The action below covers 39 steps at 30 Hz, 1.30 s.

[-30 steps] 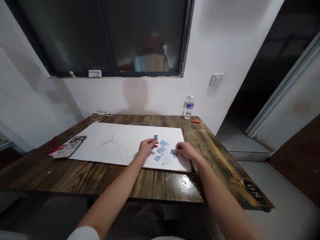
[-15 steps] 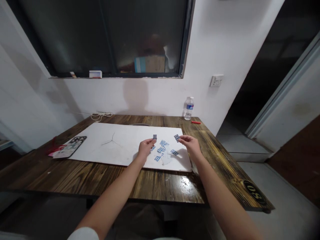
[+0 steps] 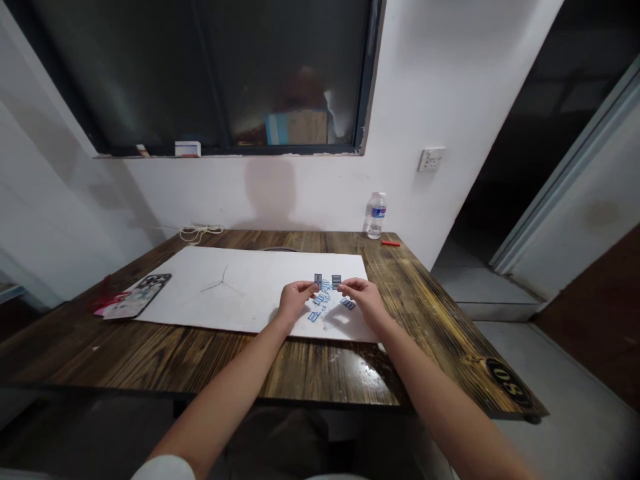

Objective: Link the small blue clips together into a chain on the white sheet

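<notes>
Between thumb and finger, my left hand pinches a small blue-edged rectangular piece with dark panels. A similar dark-panelled piece is pinched upright in my right hand. The two pieces stand a short gap apart, over the right part of a white board. Several more blue-edged pieces lie in a loose cluster below and between my hands. One piece lies beside my right fingers, and another is near the board's front edge. My left fingers hide part of the cluster.
A phone-like patterned object lies at the board's left end beside red strands. Thin dark lines mark the board. A white cable, water bottle and red stick are along the wooden table's back.
My hands have come closer together over the cluster, each still holding its piece. The right piece has gone from tilted to nearly upright. The view has shifted slightly.
</notes>
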Motion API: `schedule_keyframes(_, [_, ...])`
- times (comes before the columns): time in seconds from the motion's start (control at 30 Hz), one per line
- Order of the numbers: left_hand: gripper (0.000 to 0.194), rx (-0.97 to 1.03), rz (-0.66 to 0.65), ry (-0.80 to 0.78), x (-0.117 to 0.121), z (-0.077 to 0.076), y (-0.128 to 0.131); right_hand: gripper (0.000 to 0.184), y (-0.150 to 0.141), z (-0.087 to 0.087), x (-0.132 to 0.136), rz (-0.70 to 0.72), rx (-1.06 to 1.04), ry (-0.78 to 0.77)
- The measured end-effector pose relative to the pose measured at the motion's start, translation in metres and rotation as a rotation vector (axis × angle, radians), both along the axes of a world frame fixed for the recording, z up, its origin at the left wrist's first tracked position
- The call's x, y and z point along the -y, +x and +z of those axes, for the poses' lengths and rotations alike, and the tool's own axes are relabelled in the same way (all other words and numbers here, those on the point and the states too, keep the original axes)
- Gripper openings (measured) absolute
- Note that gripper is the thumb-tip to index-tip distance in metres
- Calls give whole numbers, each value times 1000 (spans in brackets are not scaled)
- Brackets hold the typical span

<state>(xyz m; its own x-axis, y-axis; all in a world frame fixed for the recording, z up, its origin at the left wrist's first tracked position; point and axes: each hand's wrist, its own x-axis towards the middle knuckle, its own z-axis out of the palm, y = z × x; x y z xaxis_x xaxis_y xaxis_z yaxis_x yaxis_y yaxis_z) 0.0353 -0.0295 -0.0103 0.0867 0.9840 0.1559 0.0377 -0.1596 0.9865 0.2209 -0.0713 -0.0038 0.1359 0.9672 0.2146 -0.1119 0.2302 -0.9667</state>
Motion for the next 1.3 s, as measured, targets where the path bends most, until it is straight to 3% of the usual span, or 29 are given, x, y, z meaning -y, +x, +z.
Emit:
schedule_keyframes(0.33, [34, -2, -105, 3, 6, -2, 4, 29, -9, -8, 0, 23, 38, -33])
schedule_keyframes(1.3, [33, -94, -202, -5, 16, 10, 8, 32, -15, -12, 0, -12, 109, -24])
